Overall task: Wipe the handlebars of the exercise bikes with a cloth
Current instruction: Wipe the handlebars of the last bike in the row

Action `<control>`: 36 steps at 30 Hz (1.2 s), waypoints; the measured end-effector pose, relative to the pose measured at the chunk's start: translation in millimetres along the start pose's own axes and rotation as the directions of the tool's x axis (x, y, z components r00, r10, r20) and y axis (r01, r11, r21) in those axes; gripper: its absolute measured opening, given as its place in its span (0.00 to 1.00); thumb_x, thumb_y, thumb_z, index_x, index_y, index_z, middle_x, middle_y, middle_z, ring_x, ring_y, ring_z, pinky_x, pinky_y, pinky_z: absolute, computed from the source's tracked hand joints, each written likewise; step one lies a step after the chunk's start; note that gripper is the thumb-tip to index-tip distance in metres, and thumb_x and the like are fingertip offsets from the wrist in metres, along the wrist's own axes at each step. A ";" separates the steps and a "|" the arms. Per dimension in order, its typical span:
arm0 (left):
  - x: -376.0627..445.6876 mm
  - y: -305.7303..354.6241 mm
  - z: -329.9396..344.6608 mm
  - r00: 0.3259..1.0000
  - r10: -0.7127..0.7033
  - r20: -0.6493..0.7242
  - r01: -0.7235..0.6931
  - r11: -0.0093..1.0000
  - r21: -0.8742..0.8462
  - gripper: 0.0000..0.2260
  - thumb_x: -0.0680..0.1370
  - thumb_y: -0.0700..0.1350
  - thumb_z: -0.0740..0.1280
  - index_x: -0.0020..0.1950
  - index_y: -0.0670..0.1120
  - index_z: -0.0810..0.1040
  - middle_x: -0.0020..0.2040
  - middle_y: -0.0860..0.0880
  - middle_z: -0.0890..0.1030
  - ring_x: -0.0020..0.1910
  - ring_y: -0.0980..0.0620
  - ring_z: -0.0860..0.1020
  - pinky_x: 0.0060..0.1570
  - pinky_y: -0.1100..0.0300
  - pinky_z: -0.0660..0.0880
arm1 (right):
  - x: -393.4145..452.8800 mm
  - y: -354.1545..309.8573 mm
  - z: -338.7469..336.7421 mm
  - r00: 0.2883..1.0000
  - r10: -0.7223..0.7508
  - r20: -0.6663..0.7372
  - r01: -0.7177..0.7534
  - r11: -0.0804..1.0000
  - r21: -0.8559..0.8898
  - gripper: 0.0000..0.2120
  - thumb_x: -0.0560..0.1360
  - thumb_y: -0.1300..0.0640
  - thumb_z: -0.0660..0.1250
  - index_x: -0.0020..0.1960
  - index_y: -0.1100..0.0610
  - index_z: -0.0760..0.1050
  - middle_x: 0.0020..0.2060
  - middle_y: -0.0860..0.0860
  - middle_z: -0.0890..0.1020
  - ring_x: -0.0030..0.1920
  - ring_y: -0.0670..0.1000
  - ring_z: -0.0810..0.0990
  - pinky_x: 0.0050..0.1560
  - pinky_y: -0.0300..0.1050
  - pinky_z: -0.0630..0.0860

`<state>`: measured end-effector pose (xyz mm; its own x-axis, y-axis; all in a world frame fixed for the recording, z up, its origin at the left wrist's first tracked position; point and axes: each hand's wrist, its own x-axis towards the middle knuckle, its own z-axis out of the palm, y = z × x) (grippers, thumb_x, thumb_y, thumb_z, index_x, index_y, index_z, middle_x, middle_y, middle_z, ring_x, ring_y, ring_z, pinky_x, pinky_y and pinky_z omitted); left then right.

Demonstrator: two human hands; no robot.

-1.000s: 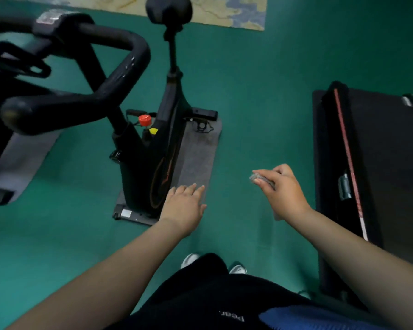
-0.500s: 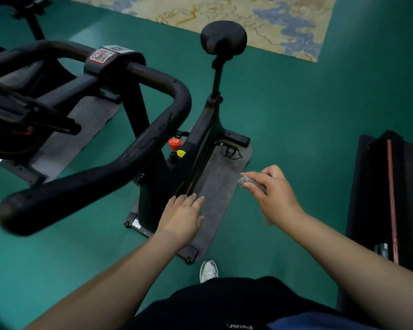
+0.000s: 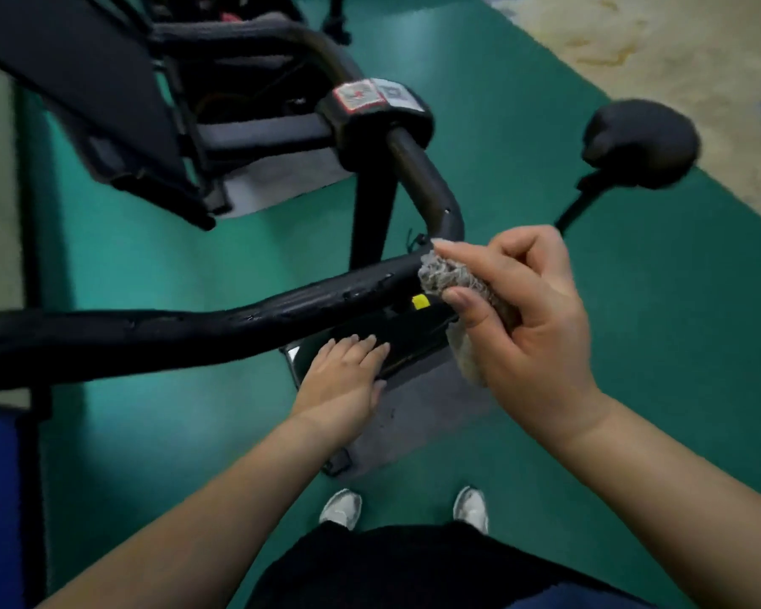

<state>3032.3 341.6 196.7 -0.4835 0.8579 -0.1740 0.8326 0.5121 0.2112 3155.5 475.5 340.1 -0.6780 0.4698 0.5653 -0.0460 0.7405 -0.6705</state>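
Observation:
The black handlebar [image 3: 203, 331] of an exercise bike curves across the middle of the view, from the far left to a bend near the centre. My right hand [image 3: 528, 327] pinches a bunched grey cloth [image 3: 453, 279] between thumb and fingers. The cloth's tip touches the bar just below the bend. My left hand [image 3: 348, 380] hovers lower down with straight fingers, holding nothing, below the bar. A stickered clamp [image 3: 374, 103] sits on the bar's centre.
The bike's black saddle [image 3: 638, 142] stands at the upper right. Another machine's dark frame [image 3: 106, 103] fills the upper left. A grey mat [image 3: 414, 415] lies under the bike on the green floor. My white shoes [image 3: 343, 507] are right before the mat.
I have stepped closer, and the handlebar now lies right under my hands. My right hand rose with the cloth up to the bar's bend. The left hand stayed low and flat.

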 end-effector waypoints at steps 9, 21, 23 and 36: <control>-44.2 29.5 -38.5 0.878 -0.422 -0.227 0.392 0.905 -0.165 0.22 0.77 0.49 0.63 0.71 0.48 0.70 0.69 0.48 0.73 0.69 0.44 0.69 0.70 0.47 0.63 | 67.4 -14.7 19.4 0.934 -0.244 0.261 0.159 0.938 0.309 0.14 0.77 0.58 0.66 0.61 0.58 0.77 0.45 0.56 0.70 0.47 0.46 0.71 0.55 0.33 0.67; -119.2 14.4 -137.1 0.569 -0.703 -0.427 0.501 0.708 -0.498 0.14 0.78 0.50 0.65 0.62 0.47 0.78 0.59 0.54 0.77 0.59 0.57 0.68 0.54 0.73 0.60 | 112.2 -78.9 85.1 0.750 -0.467 0.469 0.157 0.814 0.559 0.13 0.76 0.55 0.68 0.61 0.53 0.78 0.46 0.54 0.75 0.48 0.42 0.74 0.52 0.31 0.69; -131.3 7.3 -150.3 0.539 -0.736 -0.410 0.504 0.672 -0.542 0.13 0.77 0.49 0.67 0.60 0.49 0.80 0.56 0.60 0.77 0.58 0.60 0.71 0.52 0.78 0.61 | 114.4 -88.7 90.9 0.738 -0.490 0.463 0.152 0.790 0.594 0.13 0.75 0.55 0.69 0.59 0.54 0.79 0.47 0.54 0.77 0.49 0.45 0.77 0.53 0.35 0.71; -155.9 20.9 -213.0 0.213 -0.880 -0.424 0.330 0.473 -0.817 0.09 0.73 0.45 0.66 0.47 0.60 0.81 0.41 0.65 0.82 0.42 0.62 0.79 0.37 0.76 0.71 | 109.8 -99.1 122.4 0.491 -0.723 0.486 0.181 0.631 0.754 0.10 0.71 0.57 0.71 0.51 0.58 0.81 0.46 0.54 0.75 0.48 0.46 0.75 0.53 0.32 0.69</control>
<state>3067.5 227.6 433.1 -0.9506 -0.2495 0.1849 0.0140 0.5602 0.8282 2995.8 394.8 409.8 -0.6564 -0.5385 0.5284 -0.7055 0.1898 -0.6829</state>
